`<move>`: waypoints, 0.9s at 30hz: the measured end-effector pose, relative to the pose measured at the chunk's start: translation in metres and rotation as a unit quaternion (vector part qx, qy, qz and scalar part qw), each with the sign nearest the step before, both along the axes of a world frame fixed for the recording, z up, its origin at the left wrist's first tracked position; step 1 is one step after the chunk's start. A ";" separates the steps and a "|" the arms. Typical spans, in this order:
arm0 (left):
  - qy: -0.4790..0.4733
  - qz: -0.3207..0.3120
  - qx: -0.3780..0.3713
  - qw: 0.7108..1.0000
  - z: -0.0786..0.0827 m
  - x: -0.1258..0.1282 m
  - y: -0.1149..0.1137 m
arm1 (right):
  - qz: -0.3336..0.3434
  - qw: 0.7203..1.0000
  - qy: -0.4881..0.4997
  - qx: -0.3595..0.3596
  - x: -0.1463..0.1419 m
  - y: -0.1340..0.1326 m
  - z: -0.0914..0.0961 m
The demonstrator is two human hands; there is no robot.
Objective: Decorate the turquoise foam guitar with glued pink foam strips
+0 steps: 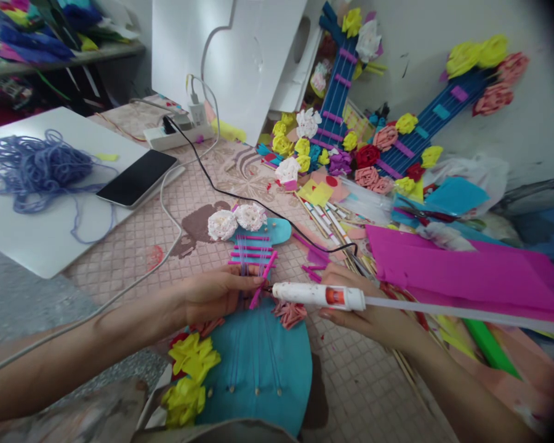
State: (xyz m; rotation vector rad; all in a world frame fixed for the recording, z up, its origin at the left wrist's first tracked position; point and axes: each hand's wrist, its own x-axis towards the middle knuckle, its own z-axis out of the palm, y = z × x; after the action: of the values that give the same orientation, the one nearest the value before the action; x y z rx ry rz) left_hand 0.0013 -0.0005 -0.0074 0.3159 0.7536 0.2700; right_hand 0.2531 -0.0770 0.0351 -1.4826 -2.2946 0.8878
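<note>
A blue paper guitar [253, 351] lies in front of me, strung with thin purple yarn and crossed by pink strips on its neck. White, yellow and salmon paper flowers decorate it. My left hand [221, 288] pinches a loose pink strip [264, 280] slantwise over the neck; its lower fingers are partly hidden. In my right hand [357, 301] is a white glue gun [311, 296], a long glue stick trailing from its back. The gun's nozzle meets or nearly meets the strip beside my left fingertips.
Two finished-looking paper guitars [335, 92] lean on the back wall. Purple yarn [41, 169] and a phone [138, 178] lie on a white board at left. A power strip [178, 132] feeds cables across the table. Magenta paper [461, 271], sticks and scissors [425, 214] crowd the right.
</note>
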 end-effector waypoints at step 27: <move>0.015 -0.005 0.003 1.000 -0.001 0.000 0.001 | -0.108 0.992 -0.030 0.054 0.011 0.005 -0.008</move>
State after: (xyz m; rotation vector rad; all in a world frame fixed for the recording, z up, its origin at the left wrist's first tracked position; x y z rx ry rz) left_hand 0.0010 0.0001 -0.0081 0.3300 0.7814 0.2579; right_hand 0.2637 -0.0717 0.0274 -1.6898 -2.1339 0.6585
